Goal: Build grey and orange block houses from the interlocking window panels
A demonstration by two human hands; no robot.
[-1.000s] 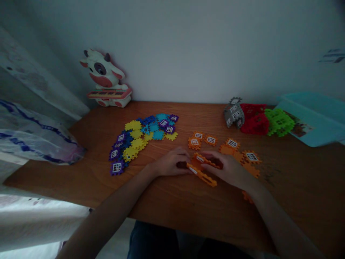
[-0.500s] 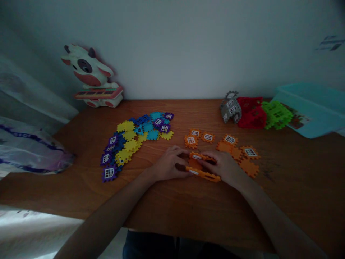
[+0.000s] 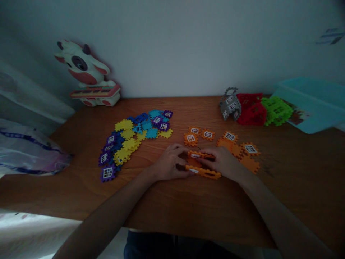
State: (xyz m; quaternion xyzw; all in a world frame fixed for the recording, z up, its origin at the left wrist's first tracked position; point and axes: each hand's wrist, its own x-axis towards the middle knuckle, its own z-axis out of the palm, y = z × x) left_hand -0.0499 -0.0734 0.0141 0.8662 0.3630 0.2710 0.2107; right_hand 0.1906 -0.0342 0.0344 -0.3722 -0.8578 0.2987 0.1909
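Note:
Near the middle of the wooden table, my left hand grips the left end of a group of orange interlocking building tiles, two of them upright on edge, with an orange base between them. My right hand has its fingers on the back upright tile, reaching into the gap. How the tiles join under my fingers is hidden. Just behind my hands lie several loose orange window tiles. More orange tiles, some with white window frames, are spread beside my right hand.
Purple, yellow and blue tiles form an arc on the left. At the back right stand grey, red and green tile builds beside a teal plastic bin. A cow toy keyboard and a plastic bag are at left.
The camera view has shifted slightly. Both hands keep their hold on the orange tiles, with my right hand's fingers moved only a little along the back tile.

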